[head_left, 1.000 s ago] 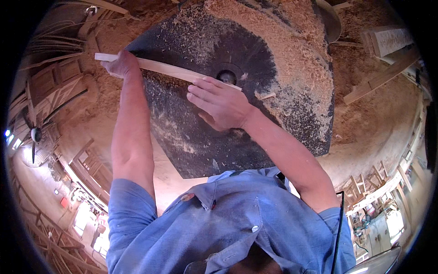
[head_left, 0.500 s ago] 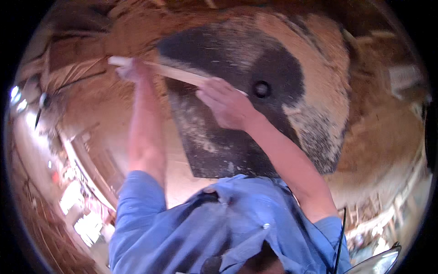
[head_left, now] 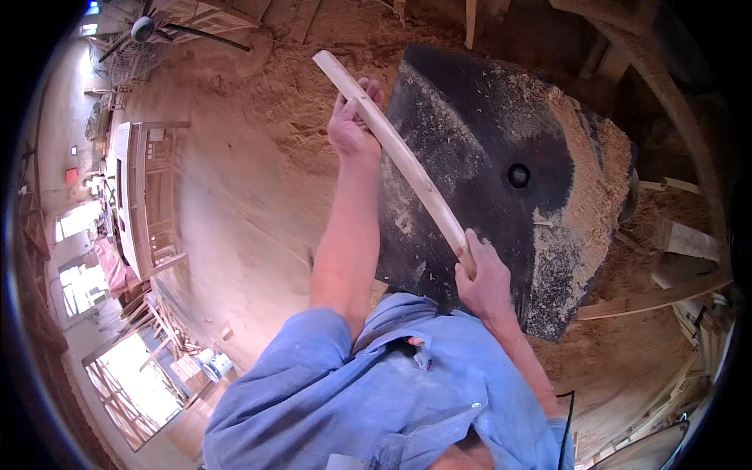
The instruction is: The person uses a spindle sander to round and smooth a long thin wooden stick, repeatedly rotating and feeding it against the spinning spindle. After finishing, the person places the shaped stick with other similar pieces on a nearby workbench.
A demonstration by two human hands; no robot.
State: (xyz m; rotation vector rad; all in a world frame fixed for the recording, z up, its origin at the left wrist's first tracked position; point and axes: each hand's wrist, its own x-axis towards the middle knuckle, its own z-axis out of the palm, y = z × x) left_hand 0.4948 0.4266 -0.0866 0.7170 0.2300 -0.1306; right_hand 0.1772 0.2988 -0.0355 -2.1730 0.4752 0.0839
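Note:
A pale, slightly curved wooden strip [head_left: 407,160] slants across the left part of a dark flat machine table [head_left: 462,211]. My right hand [head_left: 484,278] is closed round the strip's near end. Further out, my left hand [head_left: 356,121] cradles the strip close to its far end, with the thumb on one side and the fingers curled up on the other. A round black spindle [head_left: 518,175] stands up from the tabletop, to the right of the strip and apart from it.
Wood shavings [head_left: 583,211] cover the table's right side. Sawdust lies over the floor [head_left: 227,180]. At the far left is a pedestal fan [head_left: 142,30], and a wooden frame [head_left: 153,196] stands at the left. Loose timber [head_left: 658,294] lies to the right of the table.
The strip has swung from nearly crosswise to a steep slant, its near end drawn toward my body. My right hand moved back to that end. The view has turned, and the table appears further right.

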